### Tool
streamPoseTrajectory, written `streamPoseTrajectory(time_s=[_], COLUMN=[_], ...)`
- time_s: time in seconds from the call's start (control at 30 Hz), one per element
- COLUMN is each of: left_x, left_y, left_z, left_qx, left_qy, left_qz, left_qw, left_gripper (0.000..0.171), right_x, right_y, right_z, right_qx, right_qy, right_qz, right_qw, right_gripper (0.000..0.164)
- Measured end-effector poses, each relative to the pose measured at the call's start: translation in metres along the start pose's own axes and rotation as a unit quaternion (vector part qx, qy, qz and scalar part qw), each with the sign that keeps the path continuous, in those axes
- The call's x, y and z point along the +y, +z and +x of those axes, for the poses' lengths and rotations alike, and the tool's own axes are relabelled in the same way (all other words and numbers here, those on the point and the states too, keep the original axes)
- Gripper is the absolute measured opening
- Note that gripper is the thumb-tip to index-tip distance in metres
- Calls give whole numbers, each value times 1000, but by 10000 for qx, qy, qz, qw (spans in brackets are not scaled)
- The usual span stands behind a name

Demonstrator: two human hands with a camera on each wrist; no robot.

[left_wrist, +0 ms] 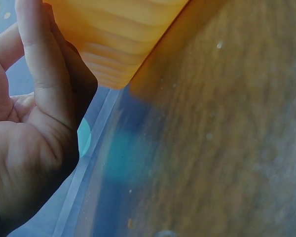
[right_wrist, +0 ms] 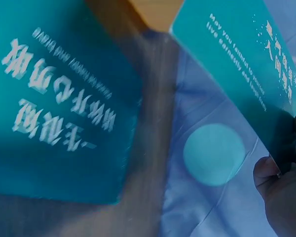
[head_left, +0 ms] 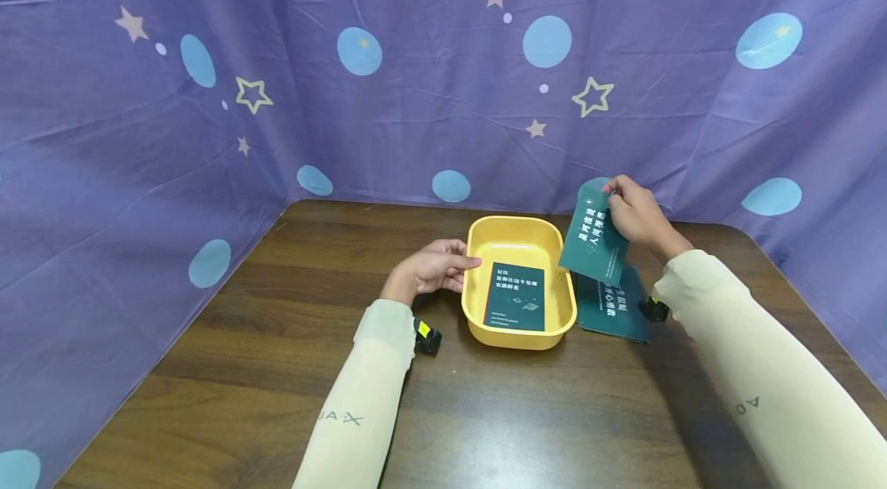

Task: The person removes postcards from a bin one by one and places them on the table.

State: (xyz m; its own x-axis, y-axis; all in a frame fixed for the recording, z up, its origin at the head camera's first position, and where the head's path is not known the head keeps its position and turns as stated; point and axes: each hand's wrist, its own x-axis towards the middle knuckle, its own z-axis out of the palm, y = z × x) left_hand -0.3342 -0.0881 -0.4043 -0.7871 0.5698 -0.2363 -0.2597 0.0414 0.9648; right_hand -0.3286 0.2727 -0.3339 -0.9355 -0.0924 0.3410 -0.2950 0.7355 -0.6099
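A yellow plastic tray (head_left: 521, 340) with rounded corners stands on the table. My left hand (head_left: 438, 267) grips its left rim, thumb over the edge and fingers along the outer wall. Inside the tray lies a dark green card (head_left: 516, 296) with white print and a planet drawing. My right hand (head_left: 639, 213) pinches another green card (head_left: 592, 236) by its upper corner, thumb and finger on the edge, and holds it tilted above the tray's right side. Below it, a small stack of green cards (head_left: 613, 312) lies on the table beside the tray.
The brown wooden table (head_left: 291, 366) reflects light near its front. A purple curtain (head_left: 416, 127) with stars and blue dots hangs behind and at both sides. A black wrist camera (head_left: 427, 336) sits below the left hand.
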Motion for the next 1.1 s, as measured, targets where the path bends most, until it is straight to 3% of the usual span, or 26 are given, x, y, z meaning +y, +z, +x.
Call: streamPoseTrajectory(time_s=[0.47, 0.67, 0.87, 1.1], left_x=[2, 1, 0, 1], left_y=[2, 1, 0, 1], left_z=[-1, -2, -3, -1], left_qx=[-19, 18, 55, 39], left_qy=[18, -1, -38, -19], left_qz=[12, -7, -6, -17], left_qw=[10000, 10000, 10000, 10000], left_gripper=[23, 25, 25, 24], right_x=[38, 43, 46, 46], right_y=[-4, 4, 13, 17], right_z=[-13, -15, -18, -23], right_qx=[-282, -916, -1692, -1996], right_qy=[363, 344, 319, 132], right_qz=[-120, -222, -398, -649], right_qw=[9989, 9950, 9843, 9776], right_gripper=[31, 29, 25, 15])
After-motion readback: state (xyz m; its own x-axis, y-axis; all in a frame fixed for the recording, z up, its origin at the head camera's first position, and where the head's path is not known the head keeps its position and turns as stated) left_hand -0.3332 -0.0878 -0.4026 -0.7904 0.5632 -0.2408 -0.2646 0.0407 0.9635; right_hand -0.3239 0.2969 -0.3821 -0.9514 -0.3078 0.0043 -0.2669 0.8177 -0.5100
